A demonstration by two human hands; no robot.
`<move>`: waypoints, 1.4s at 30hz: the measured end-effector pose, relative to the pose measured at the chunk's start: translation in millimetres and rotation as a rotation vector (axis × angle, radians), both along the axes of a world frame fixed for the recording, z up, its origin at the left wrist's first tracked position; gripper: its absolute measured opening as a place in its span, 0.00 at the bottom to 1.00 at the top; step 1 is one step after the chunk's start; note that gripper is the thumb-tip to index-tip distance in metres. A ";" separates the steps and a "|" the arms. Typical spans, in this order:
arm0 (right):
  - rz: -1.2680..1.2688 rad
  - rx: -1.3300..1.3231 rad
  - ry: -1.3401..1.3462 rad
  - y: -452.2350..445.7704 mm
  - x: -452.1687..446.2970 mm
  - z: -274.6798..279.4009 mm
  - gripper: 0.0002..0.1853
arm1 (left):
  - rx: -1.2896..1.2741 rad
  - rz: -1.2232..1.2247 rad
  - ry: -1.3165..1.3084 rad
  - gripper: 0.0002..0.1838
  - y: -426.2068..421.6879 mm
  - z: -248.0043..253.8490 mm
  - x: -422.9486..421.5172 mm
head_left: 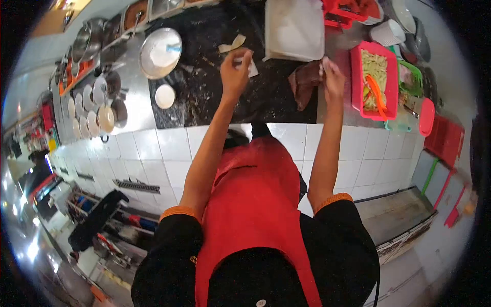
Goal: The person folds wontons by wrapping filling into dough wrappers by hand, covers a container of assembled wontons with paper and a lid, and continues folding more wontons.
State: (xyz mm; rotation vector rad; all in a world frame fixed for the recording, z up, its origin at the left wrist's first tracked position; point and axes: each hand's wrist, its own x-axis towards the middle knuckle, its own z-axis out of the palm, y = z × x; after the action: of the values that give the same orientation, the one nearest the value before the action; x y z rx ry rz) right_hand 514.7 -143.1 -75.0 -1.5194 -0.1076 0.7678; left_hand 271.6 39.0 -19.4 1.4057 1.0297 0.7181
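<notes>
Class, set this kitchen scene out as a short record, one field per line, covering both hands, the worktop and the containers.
left hand: above the dark worktop, fingers bent, beside a pale strip and a small white piece; grip unclear
right hand: at the edge of a brown cloth; grip unclear
round item: pale disc, left of both hands
metal bowl: white contents
white tub: beyond the cloth
pink container: chopped vegetables, orange utensil

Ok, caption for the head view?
Left hand over a white-smudged black worktop, right hand beside a brown cloth, pink tub of chopped vegetables at right.
</notes>
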 end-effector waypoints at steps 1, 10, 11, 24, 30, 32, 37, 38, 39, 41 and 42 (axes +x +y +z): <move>0.187 0.124 0.080 -29.9 -15.6 -8.9 0.14 | -0.049 -0.022 0.050 0.15 -19.0 -6.8 -36.7; 1.411 -0.796 0.185 -99.9 -175.0 -102.2 0.27 | -0.284 -0.048 0.515 0.12 -186.6 -55.6 -307.2; 1.443 -0.832 0.113 -103.7 -183.8 -137.2 0.26 | -0.224 -0.019 0.582 0.12 -200.9 -63.4 -331.1; 0.616 -0.374 0.261 -109.3 -193.0 -264.6 0.26 | -0.869 0.347 0.792 0.15 -755.5 -247.9 -557.5; 0.374 -0.100 0.582 -116.1 -192.8 -232.6 0.23 | -0.980 0.179 0.629 0.13 -870.2 -191.0 -509.7; 0.274 -0.044 0.692 -106.9 -197.9 -222.4 0.22 | -0.910 0.107 0.722 0.14 -857.8 -209.7 -503.7; 0.216 -0.114 0.635 -70.3 -192.0 -237.7 0.14 | -0.934 0.520 0.550 0.17 -668.1 -210.2 -471.4; 0.215 -0.105 0.636 -68.9 -188.3 -244.9 0.14 | -0.891 0.588 0.427 0.18 -649.5 -224.4 -478.0; 0.228 -0.053 0.683 -71.6 -186.0 -253.3 0.12 | -0.825 0.602 0.383 0.18 -615.8 -221.9 -475.2; 0.257 0.039 0.739 -74.2 -182.9 -271.4 0.07 | -0.738 0.612 0.344 0.17 -539.9 -194.5 -466.1; 0.260 0.059 0.746 -76.3 -186.2 -276.6 0.07 | -0.674 0.604 0.335 0.17 -508.2 -181.3 -460.6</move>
State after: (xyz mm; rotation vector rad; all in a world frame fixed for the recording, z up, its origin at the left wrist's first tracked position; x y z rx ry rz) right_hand 328.5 -219.4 -351.6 -1.0909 0.2330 1.4794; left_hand -189.0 -469.2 -200.8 0.6262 1.7979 0.4807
